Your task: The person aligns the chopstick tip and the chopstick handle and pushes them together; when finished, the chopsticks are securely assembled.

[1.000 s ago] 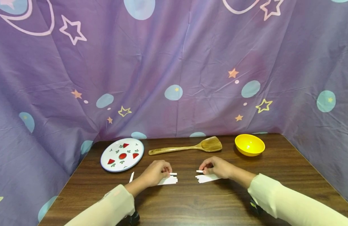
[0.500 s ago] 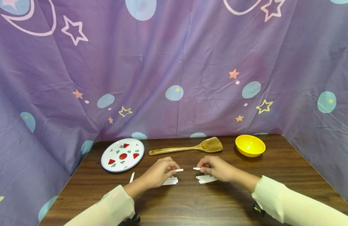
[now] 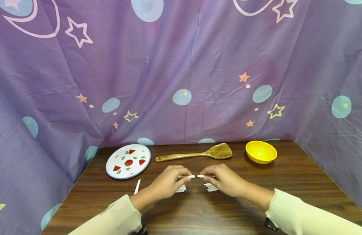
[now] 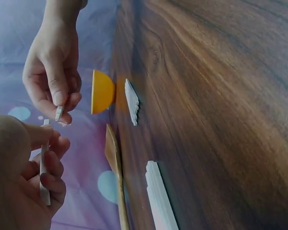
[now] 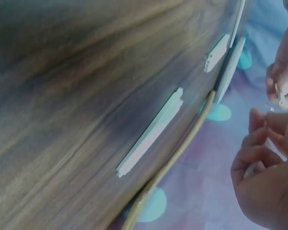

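Observation:
My left hand (image 3: 170, 181) pinches a thin white stick (image 4: 44, 177) between thumb and fingers, its end poking out to the right. Facing it, my right hand (image 3: 225, 179) grips another white stick (image 4: 59, 113), its tip pointing left. The two tips are close together above the table, a small gap between them in the head view. Below the left hand lies a row of white sticks (image 4: 161, 196) side by side; a similar row of sticks (image 5: 151, 134) lies below the right hand. Both rows are partly hidden by the hands in the head view.
A single white stick (image 3: 137, 186) lies left of the left hand. Behind it is a white plate (image 3: 122, 171) with red fruit patterns. A wooden spatula (image 3: 192, 155) lies across the back, and a yellow bowl (image 3: 261, 153) stands back right. A purple curtain (image 3: 157, 130) hangs behind the table.
Both hands have lifted a stick from beside the rows and come towards each other, bringing the stick ends nearly together.

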### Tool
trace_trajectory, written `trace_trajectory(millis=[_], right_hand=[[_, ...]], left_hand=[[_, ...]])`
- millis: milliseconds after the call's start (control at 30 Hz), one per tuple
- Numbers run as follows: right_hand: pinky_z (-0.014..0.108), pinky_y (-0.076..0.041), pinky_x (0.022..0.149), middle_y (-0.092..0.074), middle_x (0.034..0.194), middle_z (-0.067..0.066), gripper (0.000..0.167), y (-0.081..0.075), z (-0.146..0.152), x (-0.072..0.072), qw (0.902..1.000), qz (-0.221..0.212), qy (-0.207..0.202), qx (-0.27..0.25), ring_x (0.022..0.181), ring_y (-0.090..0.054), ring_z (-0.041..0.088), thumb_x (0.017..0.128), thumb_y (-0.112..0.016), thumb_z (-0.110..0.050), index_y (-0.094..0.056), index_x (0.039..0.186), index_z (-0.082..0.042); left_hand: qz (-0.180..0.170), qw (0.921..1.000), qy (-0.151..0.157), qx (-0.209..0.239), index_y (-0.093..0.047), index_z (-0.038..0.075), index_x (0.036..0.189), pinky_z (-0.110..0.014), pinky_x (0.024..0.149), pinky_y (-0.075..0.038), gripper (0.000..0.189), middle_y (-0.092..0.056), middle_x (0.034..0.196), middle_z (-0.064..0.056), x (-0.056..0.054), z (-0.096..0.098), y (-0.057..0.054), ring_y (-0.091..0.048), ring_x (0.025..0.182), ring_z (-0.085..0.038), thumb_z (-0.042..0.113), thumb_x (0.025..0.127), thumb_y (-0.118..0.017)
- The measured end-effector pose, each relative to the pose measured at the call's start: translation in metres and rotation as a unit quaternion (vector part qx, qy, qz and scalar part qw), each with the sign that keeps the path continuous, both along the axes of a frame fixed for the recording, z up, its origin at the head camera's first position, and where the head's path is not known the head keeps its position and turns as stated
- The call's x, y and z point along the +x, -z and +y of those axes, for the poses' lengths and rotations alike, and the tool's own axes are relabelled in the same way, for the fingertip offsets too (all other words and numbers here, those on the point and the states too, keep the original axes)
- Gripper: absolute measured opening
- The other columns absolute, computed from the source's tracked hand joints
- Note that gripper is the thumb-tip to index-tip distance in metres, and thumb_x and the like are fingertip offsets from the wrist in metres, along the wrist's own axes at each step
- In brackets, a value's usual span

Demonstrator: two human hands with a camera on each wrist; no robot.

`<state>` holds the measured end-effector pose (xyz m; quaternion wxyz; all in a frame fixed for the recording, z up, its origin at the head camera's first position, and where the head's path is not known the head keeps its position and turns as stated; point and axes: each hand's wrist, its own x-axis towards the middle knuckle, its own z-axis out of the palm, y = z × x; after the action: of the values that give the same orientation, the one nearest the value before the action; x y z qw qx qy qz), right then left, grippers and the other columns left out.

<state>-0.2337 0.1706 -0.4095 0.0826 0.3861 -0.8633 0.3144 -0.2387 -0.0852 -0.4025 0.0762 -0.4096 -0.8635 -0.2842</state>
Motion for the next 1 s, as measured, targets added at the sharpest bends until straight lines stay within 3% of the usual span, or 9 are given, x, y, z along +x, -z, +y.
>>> trace_trajectory(millis=[200,700,1000], right_hand=[[0.031,-0.060,0.081,-0.077,0.100,0.000,0.012,-0.002,-0.005,0.010,0.9962,0.084,0.020,0.008,0.090,-0.071,0.011,0.097,-0.071,-0.012,-0.076,0.106,-0.008],[0.026,-0.059,0.073,-0.077,0.091,-0.002,0.009,-0.008,-0.011,0.022,0.9921,0.123,0.022,0.002,0.078,-0.067,0.003,0.093,-0.075,-0.007,-0.076,0.101,-0.009],[0.028,-0.059,0.073,-0.076,0.089,-0.004,0.006,-0.009,-0.014,0.026,0.9872,0.155,0.038,-0.001,0.077,-0.067,0.004,0.092,-0.075,-0.007,-0.076,0.098,-0.010]], left_hand=[[0.017,0.9999,0.001,0.000,-0.076,0.009,0.107,-0.027,0.087,-0.057,0.014,-0.076,0.101,0.000,0.006,0.002,-0.004,-0.070,0.095,-0.009,0.016,0.100,-0.068],[0.046,0.9990,0.001,-0.003,-0.077,0.010,0.105,-0.018,0.070,-0.052,0.013,-0.074,0.092,0.003,0.016,0.006,-0.008,-0.060,0.076,-0.001,0.018,0.099,-0.069],[0.060,0.9982,-0.008,0.005,-0.077,0.012,0.102,-0.019,0.069,-0.051,0.010,-0.073,0.091,0.004,0.020,0.009,-0.011,-0.059,0.075,-0.002,0.019,0.098,-0.070]])
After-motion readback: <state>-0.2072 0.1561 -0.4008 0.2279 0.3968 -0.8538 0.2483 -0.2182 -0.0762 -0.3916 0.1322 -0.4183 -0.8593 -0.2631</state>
